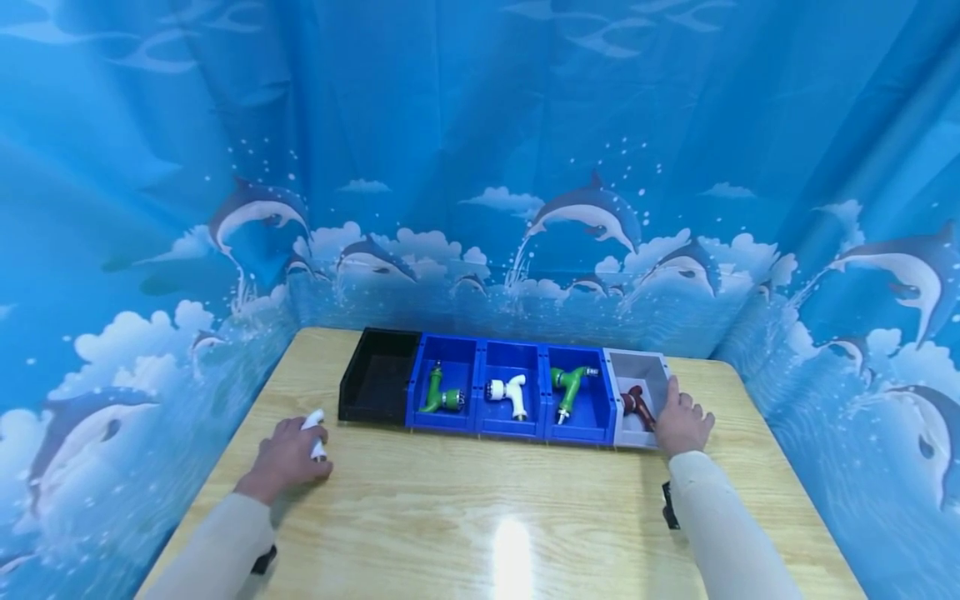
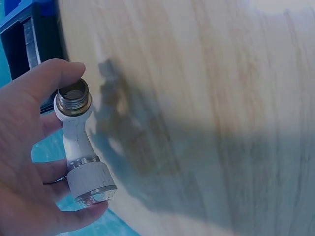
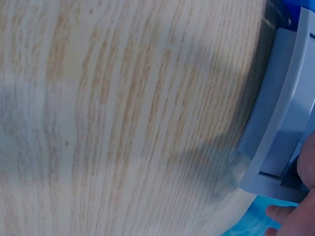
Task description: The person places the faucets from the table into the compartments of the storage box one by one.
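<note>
My left hand [image 1: 288,458] grips a white tap [image 2: 78,140] left of the bins, over the table. In the left wrist view, its metal threaded end points up by one fingertip, and the other end has a white collar with a metal rim. My right hand [image 1: 684,421] is at the right wall of the grey bin [image 1: 636,360], index finger stretched along the rim and the other fingers loosely bent outside. Its thumb reaches inside, close to a dark red tap [image 1: 637,407] lying in that bin. The right wrist view shows only part of this hand, at the bin's corner.
Left of the grey bin, three blue bins stand joined in the row, holding a green tap [image 1: 433,393], a white tap [image 1: 516,393] and another green tap [image 1: 572,385]. A black bin [image 1: 378,375] ends the row. Dolphin-print curtains [image 1: 480,167] surround the wooden table [image 1: 420,508].
</note>
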`<move>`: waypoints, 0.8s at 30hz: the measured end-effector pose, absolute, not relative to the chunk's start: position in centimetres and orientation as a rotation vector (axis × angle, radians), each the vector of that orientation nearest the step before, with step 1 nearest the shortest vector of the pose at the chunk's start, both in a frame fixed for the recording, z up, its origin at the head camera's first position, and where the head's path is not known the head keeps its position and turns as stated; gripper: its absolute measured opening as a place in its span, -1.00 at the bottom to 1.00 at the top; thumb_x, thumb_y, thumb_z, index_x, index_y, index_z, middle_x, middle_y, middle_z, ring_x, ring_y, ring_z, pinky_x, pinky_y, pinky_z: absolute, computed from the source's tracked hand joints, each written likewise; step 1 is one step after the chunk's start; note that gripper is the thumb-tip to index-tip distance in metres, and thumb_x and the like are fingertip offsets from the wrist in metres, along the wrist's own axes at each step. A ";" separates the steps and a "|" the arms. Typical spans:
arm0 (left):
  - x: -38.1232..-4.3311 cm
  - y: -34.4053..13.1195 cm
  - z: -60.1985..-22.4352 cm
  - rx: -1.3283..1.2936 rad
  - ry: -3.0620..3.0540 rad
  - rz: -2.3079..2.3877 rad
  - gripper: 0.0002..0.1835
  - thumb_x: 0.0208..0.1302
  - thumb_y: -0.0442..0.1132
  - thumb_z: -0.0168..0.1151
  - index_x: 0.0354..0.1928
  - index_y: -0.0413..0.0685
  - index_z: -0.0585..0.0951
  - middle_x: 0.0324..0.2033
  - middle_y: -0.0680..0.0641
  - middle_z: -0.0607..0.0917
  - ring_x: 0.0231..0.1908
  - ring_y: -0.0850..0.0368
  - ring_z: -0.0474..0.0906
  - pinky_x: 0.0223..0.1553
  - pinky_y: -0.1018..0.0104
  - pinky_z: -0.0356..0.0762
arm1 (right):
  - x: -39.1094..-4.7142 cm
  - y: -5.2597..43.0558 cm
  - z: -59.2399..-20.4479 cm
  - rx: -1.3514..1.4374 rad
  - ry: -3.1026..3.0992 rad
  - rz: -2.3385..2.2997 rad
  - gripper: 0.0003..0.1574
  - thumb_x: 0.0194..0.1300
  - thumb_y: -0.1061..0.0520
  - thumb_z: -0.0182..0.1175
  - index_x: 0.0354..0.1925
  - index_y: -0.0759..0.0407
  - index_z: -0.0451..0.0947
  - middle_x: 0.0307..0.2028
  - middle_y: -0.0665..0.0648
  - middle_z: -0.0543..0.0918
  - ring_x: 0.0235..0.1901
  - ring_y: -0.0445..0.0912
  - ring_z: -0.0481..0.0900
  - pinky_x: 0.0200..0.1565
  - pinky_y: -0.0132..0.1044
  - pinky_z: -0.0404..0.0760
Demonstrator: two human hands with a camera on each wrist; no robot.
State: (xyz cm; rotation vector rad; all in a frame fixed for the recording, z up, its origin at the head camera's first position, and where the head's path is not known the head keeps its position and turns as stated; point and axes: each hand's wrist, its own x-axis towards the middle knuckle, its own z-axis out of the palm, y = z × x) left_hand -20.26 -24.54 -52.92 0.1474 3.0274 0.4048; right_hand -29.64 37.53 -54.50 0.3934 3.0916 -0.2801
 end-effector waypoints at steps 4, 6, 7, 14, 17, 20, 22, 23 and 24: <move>-20.4 -24.7 -52.2 0.133 3.020 0.420 -0.49 -0.09 0.00 0.45 -0.10 -0.13 0.61 0.11 -0.53 0.41 0.09 -0.47 0.31 -0.19 -0.42 0.43 | -29.6 37.5 -54.5 0.392 3.092 -0.285 -0.13 0.43 0.27 -0.11 0.51 0.28 -0.33 0.22 0.59 0.23 0.16 0.49 0.26 0.26 0.41 0.03; -20.4 -24.7 -51.6 0.131 3.030 0.426 -0.49 -0.05 0.00 0.44 -0.08 -0.13 0.61 0.11 -0.54 0.40 0.09 -0.48 0.30 -0.20 -0.42 0.43 | -29.6 37.5 -54.5 0.390 3.092 -0.289 -0.14 0.44 0.27 -0.12 0.51 0.28 -0.33 0.22 0.59 0.23 0.16 0.49 0.26 0.26 0.41 0.03; -20.5 -24.7 -51.3 0.131 3.040 0.428 -0.49 -0.03 0.01 0.44 -0.08 -0.13 0.60 0.11 -0.54 0.40 0.09 -0.49 0.30 -0.21 -0.41 0.44 | -29.6 37.5 -54.5 0.389 3.094 -0.289 -0.14 0.44 0.27 -0.12 0.51 0.28 -0.33 0.22 0.59 0.23 0.16 0.49 0.26 0.26 0.41 0.03; -21.0 -24.4 -49.1 0.112 3.106 0.433 -0.51 0.00 0.01 0.43 -0.07 -0.12 0.61 0.09 -0.56 0.41 0.05 -0.51 0.32 -0.27 -0.40 0.45 | -29.6 37.6 -54.4 0.378 3.092 -0.300 -0.13 0.43 0.26 -0.10 0.50 0.28 -0.32 0.22 0.60 0.23 0.16 0.50 0.25 0.26 0.42 0.02; -21.2 -24.2 -48.2 0.112 3.112 0.428 -0.51 0.00 0.01 0.43 -0.08 -0.12 0.60 0.08 -0.56 0.42 0.04 -0.50 0.32 -0.30 -0.40 0.44 | -29.7 37.7 -54.3 0.367 3.095 -0.306 -0.11 0.42 0.25 -0.07 0.50 0.29 -0.32 0.21 0.60 0.23 0.15 0.50 0.25 0.26 0.42 0.02; -21.4 -24.1 -47.2 0.144 3.138 0.428 -0.53 -0.01 0.01 0.43 -0.11 -0.11 0.61 0.06 -0.54 0.44 0.02 -0.47 0.34 -0.34 -0.37 0.45 | -29.7 37.7 -54.3 0.362 3.092 -0.312 -0.10 0.41 0.25 -0.06 0.50 0.28 -0.32 0.21 0.59 0.23 0.16 0.50 0.26 0.26 0.42 0.02; -21.6 -23.9 -46.6 0.180 3.160 0.427 -0.54 -0.02 0.00 0.44 -0.12 -0.11 0.61 0.05 -0.52 0.45 0.00 -0.45 0.36 -0.35 -0.36 0.46 | -29.6 37.7 -54.3 0.363 3.088 -0.312 -0.08 0.40 0.24 -0.04 0.50 0.28 -0.33 0.21 0.60 0.23 0.15 0.50 0.25 0.25 0.42 0.02; -21.7 -23.9 -46.3 0.198 3.170 0.426 -0.54 -0.03 0.00 0.44 -0.13 -0.11 0.61 0.05 -0.52 0.45 0.00 -0.45 0.37 -0.34 -0.36 0.46 | -29.6 37.7 -54.3 0.363 3.087 -0.312 -0.08 0.40 0.24 -0.03 0.50 0.28 -0.33 0.21 0.60 0.23 0.15 0.50 0.25 0.25 0.42 0.03; -21.9 -23.8 -46.1 0.209 3.176 0.426 -0.55 -0.02 -0.01 0.43 -0.12 -0.11 0.61 0.06 -0.51 0.45 0.01 -0.44 0.36 -0.30 -0.36 0.46 | -29.6 37.7 -54.3 0.364 3.084 -0.310 -0.07 0.40 0.24 -0.04 0.50 0.28 -0.34 0.21 0.60 0.23 0.16 0.50 0.25 0.26 0.42 0.02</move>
